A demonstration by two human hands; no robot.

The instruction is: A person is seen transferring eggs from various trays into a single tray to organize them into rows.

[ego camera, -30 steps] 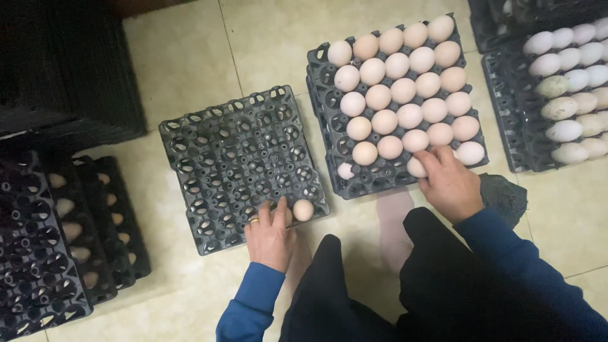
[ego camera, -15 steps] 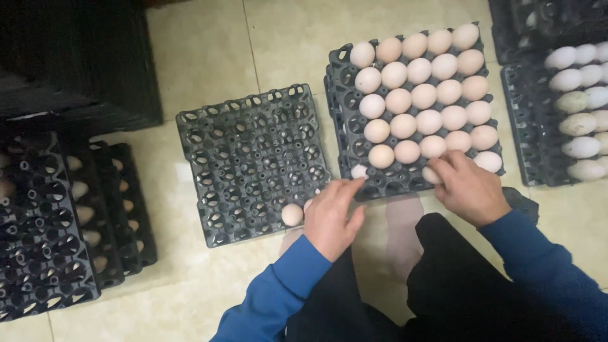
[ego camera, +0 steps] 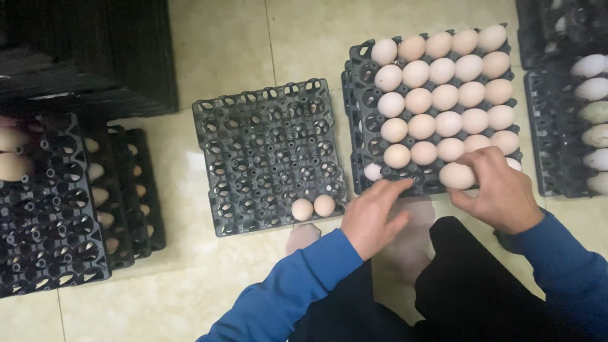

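Since half a second ago, two eggs (ego camera: 313, 207) are sitting side by side in the near row of the almost bare black tray (ego camera: 253, 120) at centre frame, where only one was lying, and the left hand (ego camera: 372, 217) is now stretching rightward, fingers loosely spread and holding nothing, toward the near edge of the full tray (ego camera: 358, 95) in the upper right. The right hand (ego camera: 500, 193) is curling around a pale tan egg (ego camera: 457, 175) at that tray's near row, thumb below and fingers arched over the top, seemingly gripping gently so the shell is not squeezed. Both trays are lying flat on glossy beige floor tiles (ego camera: 221, 38), and their moulded plastic lattice of cups and raised pegs is keeping each smooth, matte, oval egg seated upright and apart from its neighbours. Most eggs in the full tray are showing a pinkish-beige tint, with a whiter one at the near left corner. Blue knit sleeves (ego camera: 297, 285) are covering both forearms, and dark trousers are filling the bottom of the frame. At the left, more black trays (ego camera: 57, 253) are stacking unevenly with a few eggs showing through, while another tray of whitish and greenish eggs (ego camera: 592, 114) is lying at the right edge.
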